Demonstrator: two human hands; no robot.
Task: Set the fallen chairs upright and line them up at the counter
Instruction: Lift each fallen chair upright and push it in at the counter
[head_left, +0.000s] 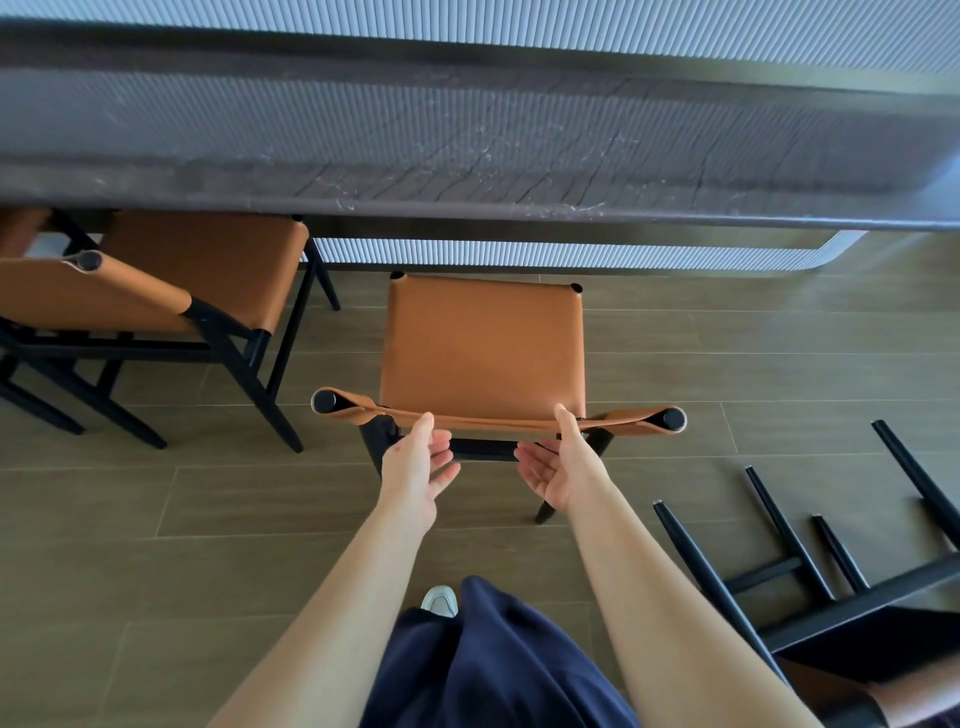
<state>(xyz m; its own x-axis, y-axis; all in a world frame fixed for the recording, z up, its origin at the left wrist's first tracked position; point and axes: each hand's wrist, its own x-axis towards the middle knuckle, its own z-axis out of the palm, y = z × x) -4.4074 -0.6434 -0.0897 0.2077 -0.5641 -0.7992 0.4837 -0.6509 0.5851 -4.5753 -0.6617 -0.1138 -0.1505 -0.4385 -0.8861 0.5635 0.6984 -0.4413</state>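
Note:
An upright chair (483, 343) with a tan leather seat and black frame stands in front of me, its seat just short of the dark counter (467, 140). My left hand (418, 465) and my right hand (558, 462) are at its tan backrest strap, thumbs on the strap's top edge, fingers straight and spread below it, palms facing each other. A second upright chair (202, 270) stands at the left, its seat partly under the counter. A fallen chair (810, 587) lies on the floor at the lower right, black legs pointing up and left.
The counter has a ribbed pale base (519, 254) that curves away at the right. Part of another tan chair (21, 228) shows at the far left edge. Wood-look floor planks (208, 519) surround me. My dark trousers and one shoe (440, 600) are at the bottom.

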